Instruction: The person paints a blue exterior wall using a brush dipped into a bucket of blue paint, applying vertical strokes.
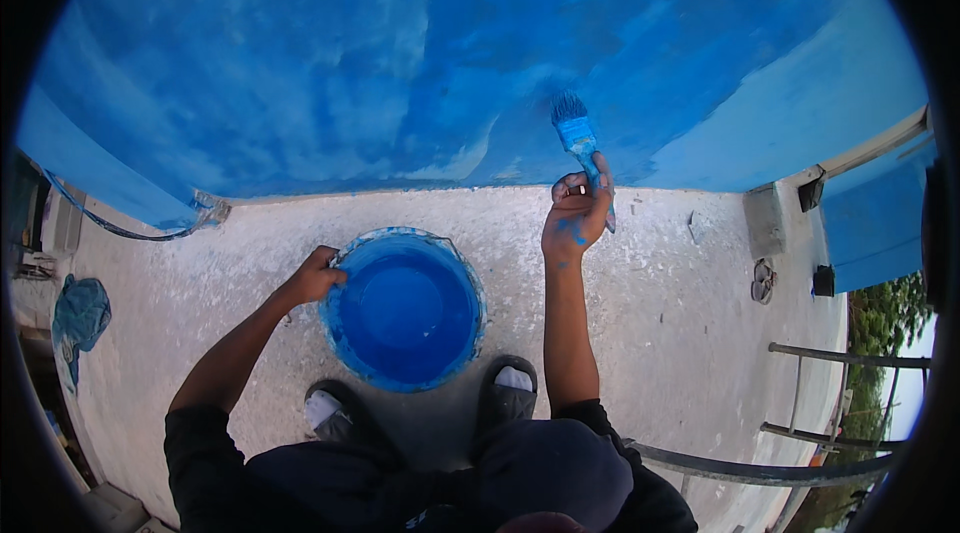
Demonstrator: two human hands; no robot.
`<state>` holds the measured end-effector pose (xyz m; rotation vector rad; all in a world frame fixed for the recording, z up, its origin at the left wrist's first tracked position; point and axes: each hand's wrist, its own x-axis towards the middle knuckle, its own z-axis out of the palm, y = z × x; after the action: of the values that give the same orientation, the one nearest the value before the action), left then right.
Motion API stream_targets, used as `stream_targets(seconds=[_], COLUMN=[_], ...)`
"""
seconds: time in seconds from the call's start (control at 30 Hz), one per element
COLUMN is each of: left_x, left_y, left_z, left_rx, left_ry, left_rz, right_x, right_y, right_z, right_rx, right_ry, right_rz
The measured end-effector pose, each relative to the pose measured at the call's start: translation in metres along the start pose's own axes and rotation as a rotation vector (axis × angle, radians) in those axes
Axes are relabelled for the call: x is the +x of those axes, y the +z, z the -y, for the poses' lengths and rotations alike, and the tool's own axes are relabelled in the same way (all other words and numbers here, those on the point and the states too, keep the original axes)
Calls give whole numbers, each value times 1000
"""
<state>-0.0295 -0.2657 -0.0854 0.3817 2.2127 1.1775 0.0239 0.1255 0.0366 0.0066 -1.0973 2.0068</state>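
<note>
My left hand (314, 279) grips the rim of a bucket (478, 283) on its left side, fingers closed over the edge. Blue paint (402, 305) lies inside the bucket, and its walls are smeared with the same colour. In my right hand (577, 218) is a paintbrush (578, 133), its paint-covered handle held between thumb and fingers. The dark blue bristles point up at the wall (400, 63), touching it or very close. Blue smears mark my right palm and wrist. Darker, patchy blue covers most of the wall, with lighter blue toward both sides.
Pale, paint-flecked floor (660, 333) runs along the wall's foot. A crumpled teal cloth (80, 318) lies at far left, near a dark cable (130, 231). Sandals (763, 280) rest at the right, beyond which stands a metal railing (770, 468). My feet flank the bucket's near side.
</note>
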Motion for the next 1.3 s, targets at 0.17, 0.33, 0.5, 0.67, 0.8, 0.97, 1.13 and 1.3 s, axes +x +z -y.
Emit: stream_targets(seconds=[0.17,0.33,0.5,0.67,0.8,0.97,1.13,1.3], left_x=[1,5,8,11,11,9,10,9], left_y=[-3,0,0,-1,-1,1,-1,1], left_z=[-26,-3,6,37,22,16,16,24], left_rx=[-84,-71,-107,153,-96,-168,-87,-196], left_ry=[-78,-74,-70,196,-102,-74,-47,-146], left_rz=[40,-26,11,24,72,22,40,-8], right_x=[-37,-60,-35,-18,-21,-37,-54,-53], right_y=[-69,-112,-96,-35,-29,-70,-106,-101], right_z=[-83,-123,-112,-41,-22,-78,-111,-114], right_rx=[-136,-261,-161,98,101,-104,-252,-229], right_ry=[270,548,578,357,133,284,542,572], right_rz=[-247,-324,-319,-278,-130,-271,-385,-303])
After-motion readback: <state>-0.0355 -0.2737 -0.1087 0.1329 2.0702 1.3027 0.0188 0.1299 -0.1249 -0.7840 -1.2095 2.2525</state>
